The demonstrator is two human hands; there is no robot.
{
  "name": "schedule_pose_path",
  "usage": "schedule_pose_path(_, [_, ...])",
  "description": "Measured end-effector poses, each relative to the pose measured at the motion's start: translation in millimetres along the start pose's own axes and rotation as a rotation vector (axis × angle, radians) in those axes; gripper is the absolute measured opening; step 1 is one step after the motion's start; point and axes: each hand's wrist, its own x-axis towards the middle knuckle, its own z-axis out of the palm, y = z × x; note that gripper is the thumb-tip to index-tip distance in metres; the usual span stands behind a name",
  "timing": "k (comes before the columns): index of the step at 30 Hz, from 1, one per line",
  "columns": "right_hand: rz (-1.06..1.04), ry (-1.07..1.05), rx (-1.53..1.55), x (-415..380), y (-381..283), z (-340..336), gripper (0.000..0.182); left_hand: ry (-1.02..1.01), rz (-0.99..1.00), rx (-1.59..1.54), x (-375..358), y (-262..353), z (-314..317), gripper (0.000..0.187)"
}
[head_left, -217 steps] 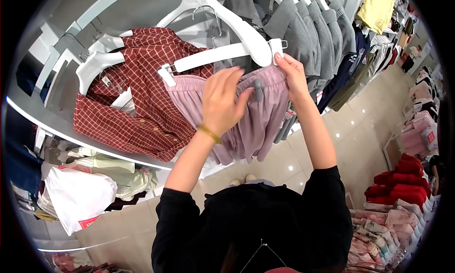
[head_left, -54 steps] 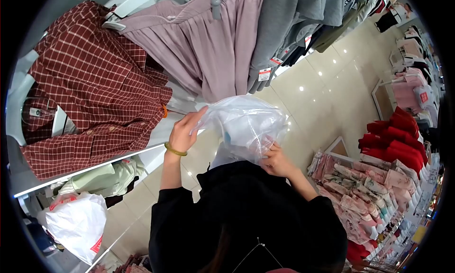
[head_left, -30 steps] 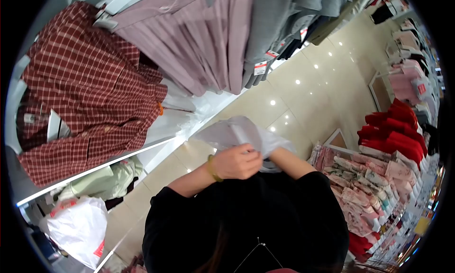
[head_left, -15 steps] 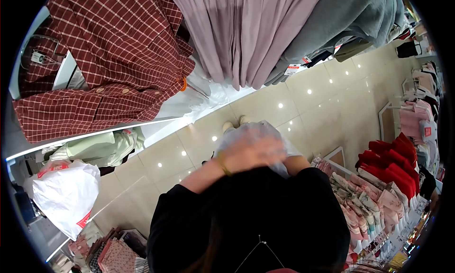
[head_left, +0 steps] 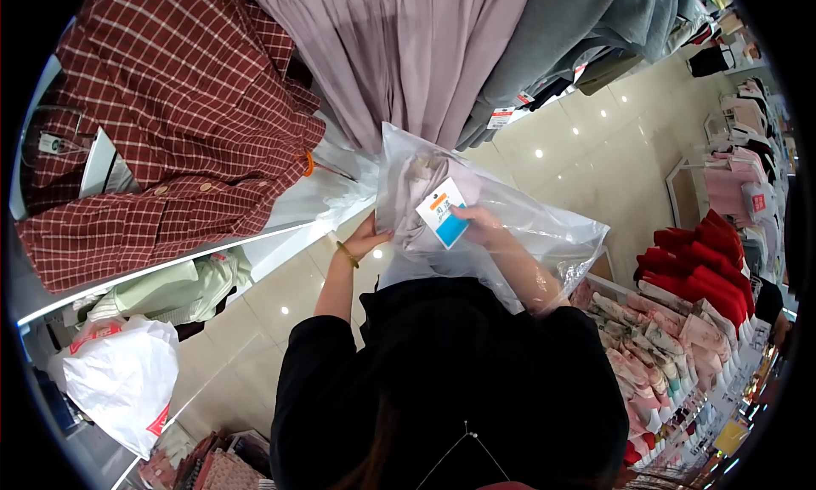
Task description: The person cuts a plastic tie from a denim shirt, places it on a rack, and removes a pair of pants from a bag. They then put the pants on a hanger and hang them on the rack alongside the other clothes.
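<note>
Clothing shop, tiled floor (head_left: 586, 167). Hands apart: left hand (head_left: 363, 239) grips the left edge of a clear plastic bag (head_left: 520, 205); right hand (head_left: 483, 225), forearm showing through plastic, pinches a white-orange-blue card (head_left: 443, 223). Bag contains folded mauve garment (head_left: 415, 188), behind card. Beyond the bag: hanging mauve trousers (head_left: 399, 65). Left of it: red checked shirt (head_left: 204, 107). Lower left of it: white bag (head_left: 123, 388), contents hidden.

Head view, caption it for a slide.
Left hand on a clear bag of mauve fabric, right hand on a tag.
</note>
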Motion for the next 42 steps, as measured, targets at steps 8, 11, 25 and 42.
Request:
schedule_pose_path(8, [-0.217,0.287,0.15,-36.1,11.8,-79.5,0.042,0.556,-0.117,0.308,2.9,-60.7,-25.2,0.023])
schedule_pose_path(11, [-0.37,0.351,0.221,-85.0,25.3,-139.0,0.045,0.774,-0.162,0.458,-8.2,-117.3,-61.6,0.031])
schedule_pose_path(25, [-0.702,0.557,0.522,-162.3,88.4,-198.0,0.041,0.881,-0.473,0.532,-5.0,-139.1,-47.5,0.088])
schedule_pose_path(42, [-0.433,0.499,0.504,-99.2,113.7,-203.3,0.044,0.352,0.026,0.724,84.4,-168.0,-62.3,0.073])
